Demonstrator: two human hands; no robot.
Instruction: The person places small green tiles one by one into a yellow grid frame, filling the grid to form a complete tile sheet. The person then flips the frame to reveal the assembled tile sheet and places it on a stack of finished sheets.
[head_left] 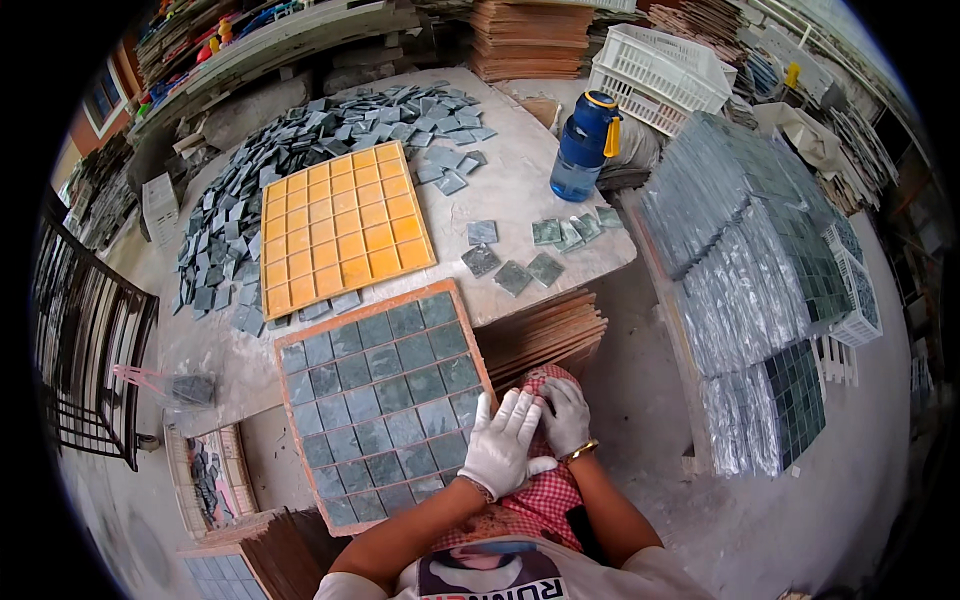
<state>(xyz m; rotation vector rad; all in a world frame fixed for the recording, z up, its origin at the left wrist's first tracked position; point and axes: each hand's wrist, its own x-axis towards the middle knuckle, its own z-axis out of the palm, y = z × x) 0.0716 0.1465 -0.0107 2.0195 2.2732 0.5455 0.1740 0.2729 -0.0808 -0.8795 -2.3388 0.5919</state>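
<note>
Both my hands wear white gloves over a red checked cloth (548, 500) on my lap. My left hand (498, 447) lies with fingers stretched out, beside the right edge of a reddish-brown board (462, 330). Rows of grey-green square tiles (385, 358) fill this board, which leans toward me from the table. Close by, my right hand (566, 412) has its fingers bent inward near my left fingertips; what they pinch, if anything, is hidden. A yellow grid tray (345, 225) with square compartments rests just beyond the tiled board, on top of loose tiles.
Loose tiles (300, 130) are heaped on the table (520, 125); several lie near its right corner. A blue water bottle (580, 150) stands there. Brown boards (550, 335) are stacked under the edge. Wrapped tile stacks (740, 270) stand right, a white crate (665, 70) behind.
</note>
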